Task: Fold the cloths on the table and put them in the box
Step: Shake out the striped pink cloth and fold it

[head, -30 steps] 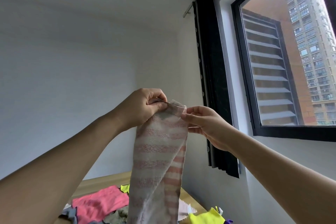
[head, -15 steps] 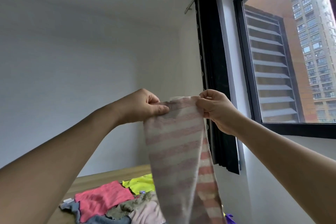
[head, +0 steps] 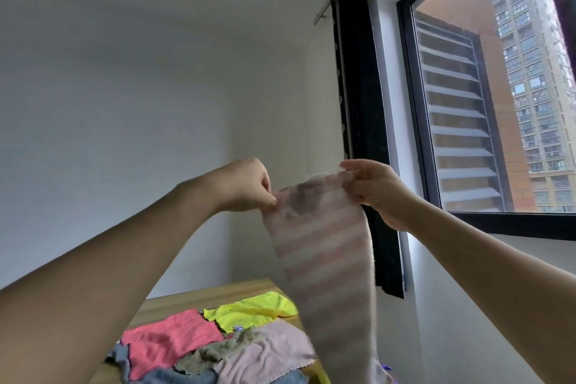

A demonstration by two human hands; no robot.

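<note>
holding one pink-and-white striped cloth [head: 324, 246] up in the air in front of me, i have it by its top edge, well above the worktop [head: 199, 298]. its long axis runs up and down: the short top edge lies nearly level between my two hands, tilted a little higher on the right, and the rest hangs straight down, its lower end blurred and passing out of the bottom of the view.

my left hand [head: 243, 185] pinches the top left corner between thumb and curled fingers, knuckles up, arm reaching up from the lower left. my right hand [head: 378, 188] grips the top right corner with the fingers curled over the edge, arm stretched in from the lower right.

below, on the wooden worktop, lies a loose heap of cloths: one coral pink [head: 168, 341], one yellow [head: 252, 309], one pale pink [head: 265, 352], one olive patterned [head: 215, 352] and blue ones [head: 177, 377] whose number i cannot tell. behind the hanging cloth are one dark curtain [head: 361, 103] and one window [head: 498, 87].
</note>
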